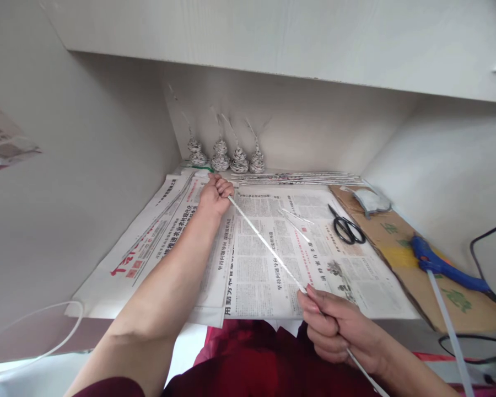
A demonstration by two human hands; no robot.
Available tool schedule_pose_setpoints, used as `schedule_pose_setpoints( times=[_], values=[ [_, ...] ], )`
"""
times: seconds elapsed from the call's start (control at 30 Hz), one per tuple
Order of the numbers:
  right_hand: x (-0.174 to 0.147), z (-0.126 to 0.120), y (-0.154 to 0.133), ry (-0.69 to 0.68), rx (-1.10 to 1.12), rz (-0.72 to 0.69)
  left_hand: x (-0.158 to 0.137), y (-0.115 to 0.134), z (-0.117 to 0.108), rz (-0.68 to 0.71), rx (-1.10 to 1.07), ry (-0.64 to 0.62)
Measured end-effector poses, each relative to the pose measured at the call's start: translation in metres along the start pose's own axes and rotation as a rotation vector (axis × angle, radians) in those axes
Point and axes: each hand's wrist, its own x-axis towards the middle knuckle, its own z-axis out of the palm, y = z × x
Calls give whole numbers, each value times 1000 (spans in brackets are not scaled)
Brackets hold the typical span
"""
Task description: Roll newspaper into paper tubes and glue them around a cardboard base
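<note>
A thin white paper stick (268, 245) was held in both hands. Its far part was shut inside the closed left hand (218, 193), up near the back of the newspaper (256, 286). From there it was stretched in a straight slant, down and to the right, toward the body. It was pinched again by the right hand (334, 325), the nearer one, and a thin tail was seen below that grip.

Paper strand (267, 243), lower end beyond the bottom edge.
</note>
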Motion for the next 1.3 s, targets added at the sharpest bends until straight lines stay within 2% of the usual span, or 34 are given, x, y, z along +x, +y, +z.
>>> schedule_pose_setpoints(
  times=[0.07,0.13,0.27,0.33,0.4,0.53,0.63,0.77,0.83,0.9,1.0,1.17,1.23,1.3],
  values=[
    [0,4,-3,57,-86,35,1,0,-1,5,-2,3],
    [1,11,-8,212,-316,12,2,-1,-1,26,-5,26],
    [9,24,-20,610,-1070,-263,4,-2,-3,52,16,64],
    [14,26,-23,688,-1277,-357,4,-2,-2,54,22,63],
    [18,25,-24,632,-1197,-337,3,-2,0,52,23,56],
    [22,19,-22,311,-538,-133,0,-2,2,40,24,25],
    [23,15,-18,110,-143,-94,-2,-2,3,29,8,9],
    [27,14,-9,-19,78,-100,-2,-1,2,0,-13,-8],
    [28,15,-7,-13,41,-61,-1,-1,2,0,-13,-6],
    [27,17,-11,74,-101,-44,0,0,1,19,-3,4],
    [24,19,-22,245,-350,-90,2,0,0,40,19,17],
    [25,16,-31,427,-713,-177,3,-2,-1,45,49,20],
    [26,13,-29,467,-758,-203,2,-2,0,48,54,21],
    [26,11,-26,422,-617,-191,1,-2,1,38,57,17]
  ],
)
